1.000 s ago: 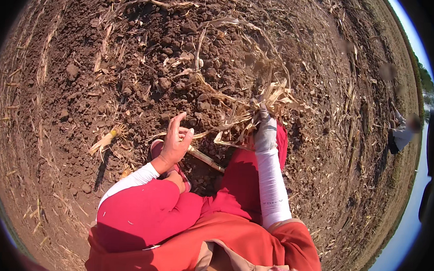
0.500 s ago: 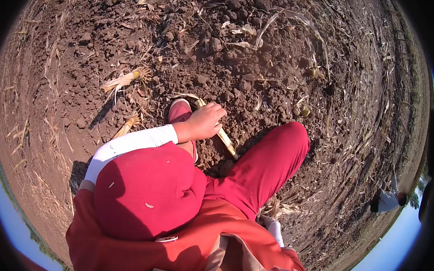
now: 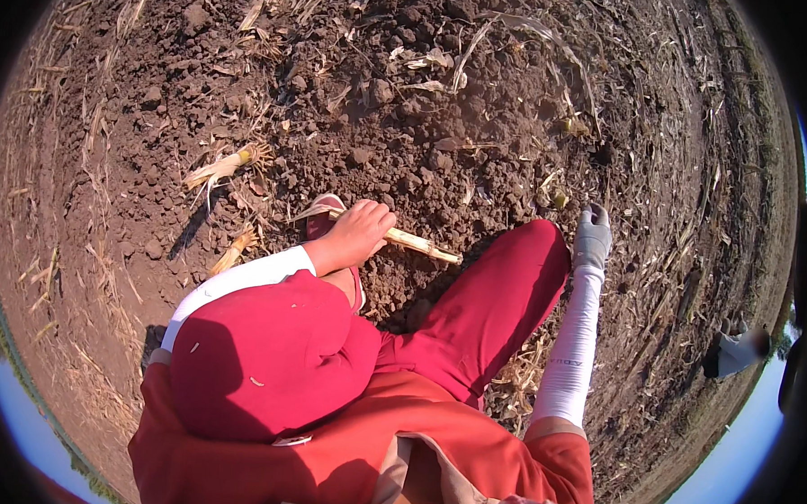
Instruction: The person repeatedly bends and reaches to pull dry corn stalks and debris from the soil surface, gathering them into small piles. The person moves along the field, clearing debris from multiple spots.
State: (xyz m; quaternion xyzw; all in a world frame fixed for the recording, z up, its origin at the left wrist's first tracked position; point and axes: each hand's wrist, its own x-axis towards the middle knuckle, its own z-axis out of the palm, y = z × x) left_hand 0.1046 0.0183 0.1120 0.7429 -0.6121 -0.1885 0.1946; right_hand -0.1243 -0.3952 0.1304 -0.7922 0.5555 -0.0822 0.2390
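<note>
My bare left hand (image 3: 357,235) is closed round a pale dry corn stalk (image 3: 422,245). The stalk slants low over the soil between my legs, one end sticking out to the right of the fingers and dry leaf trailing at the left. My left shoe (image 3: 322,214) is just behind that hand. Beyond my right knee is my right hand (image 3: 591,238), in a grey glove with a white sleeve on the forearm. Its fingers are bent close together; whatever they hold cannot be made out. A yellowish stub (image 3: 560,201) is in the soil beside it.
Two cut corn stubs with roots, one farther off (image 3: 223,165) and one nearer (image 3: 234,250), lie left of my foot. Cloddy brown soil (image 3: 364,133) with dry leaves (image 3: 471,52) spreads ahead. Another person (image 3: 738,352) is low down at the far right.
My right hand has come from beside my hip out past the right knee. The stalk in my left hand has swung from steeply slanted to nearly level. The view has shifted slightly.
</note>
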